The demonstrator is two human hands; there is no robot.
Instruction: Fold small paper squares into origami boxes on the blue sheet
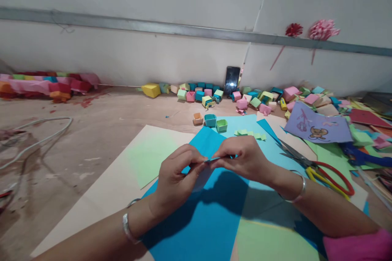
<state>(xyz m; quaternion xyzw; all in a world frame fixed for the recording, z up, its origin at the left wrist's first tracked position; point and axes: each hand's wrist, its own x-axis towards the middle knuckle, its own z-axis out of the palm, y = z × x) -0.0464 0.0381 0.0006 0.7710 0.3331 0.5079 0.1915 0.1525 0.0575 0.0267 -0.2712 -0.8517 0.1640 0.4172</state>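
Observation:
My left hand [180, 173] and my right hand [245, 157] meet at the middle, each pinching an end of a small folded piece of blue paper [212, 159]. Seen edge-on, the piece is thin and mostly covered by my fingers. Both hands are above a large blue sheet [202, 216], which carries their shadow. Just beyond them stand three small open paper boxes: an orange one [198, 118], a teal one [210, 120] and a green one [221, 125]. Small light green paper pieces [249, 134] lie to their right.
Scissors with red and yellow handles [330, 177] lie right of my right wrist. Many coloured paper boxes [199, 96] line the wall, with a phone [232, 80] leaning there. A purple drawn-on sheet [318, 124] is at right, a white cable [45, 121] at left.

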